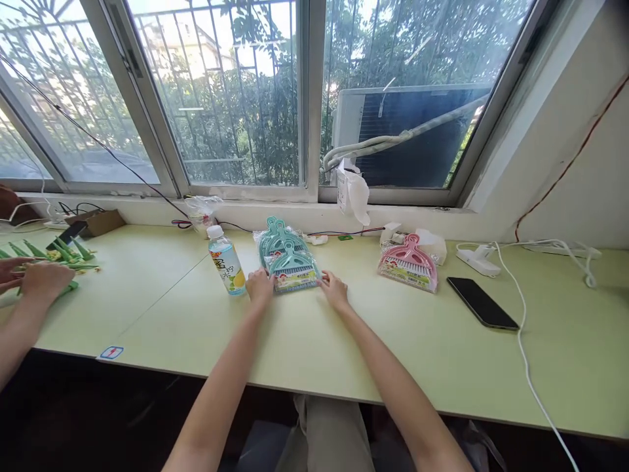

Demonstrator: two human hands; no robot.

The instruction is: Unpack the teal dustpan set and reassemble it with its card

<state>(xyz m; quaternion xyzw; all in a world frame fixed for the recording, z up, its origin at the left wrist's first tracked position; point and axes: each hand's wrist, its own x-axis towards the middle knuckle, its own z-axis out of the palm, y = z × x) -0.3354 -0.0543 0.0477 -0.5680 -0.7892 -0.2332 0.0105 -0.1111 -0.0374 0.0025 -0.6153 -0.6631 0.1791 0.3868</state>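
Several teal dustpan-and-brush sets (293,267) in clear wrapping lie overlapping on the pale green table, near its middle. My left hand (260,286) is closed at the left edge of the front teal set. At that set's right edge, my right hand (334,288) has its fingers closed on the wrapping. A bottle (227,261) with a lemon label stands just left of my left hand. Pink dustpan-and-brush sets (409,264), also wrapped, lie to the right, apart from my hands.
A black phone (481,303) and a white cable (525,341) lie at the right, with a power strip (479,259) behind. At the far left another person's hands (46,278) hold green stems (63,254). A cardboard box (98,221) sits by the window wall.
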